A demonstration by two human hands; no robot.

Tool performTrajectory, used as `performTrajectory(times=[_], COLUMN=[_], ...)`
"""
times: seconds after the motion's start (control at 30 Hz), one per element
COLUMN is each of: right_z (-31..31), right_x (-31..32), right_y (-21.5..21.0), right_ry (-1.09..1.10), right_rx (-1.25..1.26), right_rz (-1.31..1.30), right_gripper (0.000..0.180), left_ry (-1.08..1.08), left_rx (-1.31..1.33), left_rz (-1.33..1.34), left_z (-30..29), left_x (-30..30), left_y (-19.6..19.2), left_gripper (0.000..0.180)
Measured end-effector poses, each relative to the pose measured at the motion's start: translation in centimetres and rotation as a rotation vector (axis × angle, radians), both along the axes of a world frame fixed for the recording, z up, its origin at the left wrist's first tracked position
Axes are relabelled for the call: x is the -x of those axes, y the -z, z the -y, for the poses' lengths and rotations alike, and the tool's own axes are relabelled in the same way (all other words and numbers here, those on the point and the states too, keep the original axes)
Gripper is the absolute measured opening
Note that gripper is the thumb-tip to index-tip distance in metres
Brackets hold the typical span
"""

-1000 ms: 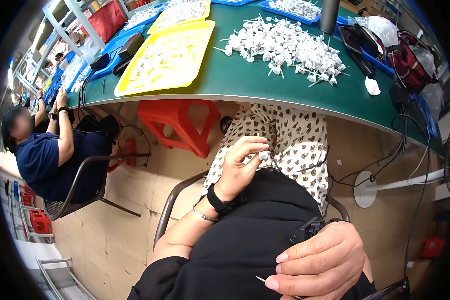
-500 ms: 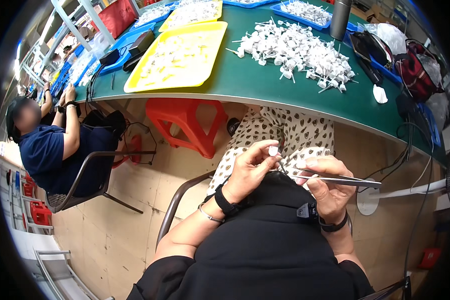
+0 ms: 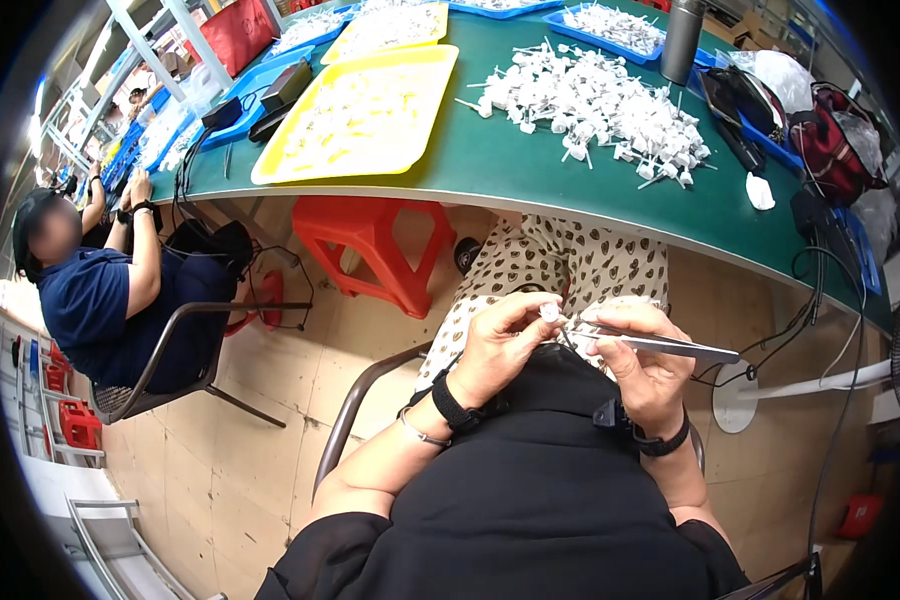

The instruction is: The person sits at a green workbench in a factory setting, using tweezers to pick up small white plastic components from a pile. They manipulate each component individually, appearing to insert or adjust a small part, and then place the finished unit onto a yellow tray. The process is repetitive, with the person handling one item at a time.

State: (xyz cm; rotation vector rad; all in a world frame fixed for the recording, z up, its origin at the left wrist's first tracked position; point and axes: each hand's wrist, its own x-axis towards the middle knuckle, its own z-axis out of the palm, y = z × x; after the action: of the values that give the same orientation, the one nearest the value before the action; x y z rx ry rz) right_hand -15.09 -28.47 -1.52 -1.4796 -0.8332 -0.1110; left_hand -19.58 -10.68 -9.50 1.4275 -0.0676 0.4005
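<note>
Above my lap, my left hand (image 3: pixel 510 335) pinches a small white plastic part (image 3: pixel 549 312) between thumb and fingertips. My right hand (image 3: pixel 648 365) is closed around metal tweezers (image 3: pixel 692 349), whose handle end sticks out to the right. The tweezer tips reach left to beside the white part; whether they touch it I cannot tell. On the green table ahead lies a big loose pile of white parts with thin stems (image 3: pixel 595 105). Left of the pile, a yellow tray (image 3: pixel 432 130) holds many small pale pieces.
Further trays stand along the back, one a blue tray (image 3: pixel 622 45). A dark grey bottle (image 3: pixel 682 42) stands right of the pile, near bags (image 3: pixel 838 135). Under the table is a red stool (image 3: pixel 370 240). At the left sits another person (image 3: pixel 110 280). Cables (image 3: pixel 820 290) hang at right.
My right hand has brought the tweezers left, their tips closer to the white part. The white part has turned and dropped slightly in my left hand.
</note>
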Motion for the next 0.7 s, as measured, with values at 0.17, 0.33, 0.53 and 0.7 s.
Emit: performTrajectory(times=[0.17,0.33,0.53,0.7], right_z=[0.2,-0.3,-0.6,-0.5], right_x=[-0.5,-1.5,-1.7,-1.6], right_y=[1.4,2.7,3.0,2.9], right_ry=[0.032,-0.048,-0.113,-0.135], right_rx=[0.041,-0.012,-0.038,-0.012], right_rz=[-0.092,-0.263,-0.343,-0.344], right_gripper=[0.021,0.021,0.021,0.020], left_ry=[-0.091,-0.200,-0.239,-0.284], left_rx=[-0.195,-0.403,-0.453,-0.481], left_rz=[0.066,0.207,0.287,0.331], left_z=[-0.1,-0.5,-0.6,-0.5], left_x=[0.0,-0.3,-0.3,-0.5], left_y=[-0.3,0.0,-0.2,-0.3], left_gripper=[0.017,0.024,0.034,0.032])
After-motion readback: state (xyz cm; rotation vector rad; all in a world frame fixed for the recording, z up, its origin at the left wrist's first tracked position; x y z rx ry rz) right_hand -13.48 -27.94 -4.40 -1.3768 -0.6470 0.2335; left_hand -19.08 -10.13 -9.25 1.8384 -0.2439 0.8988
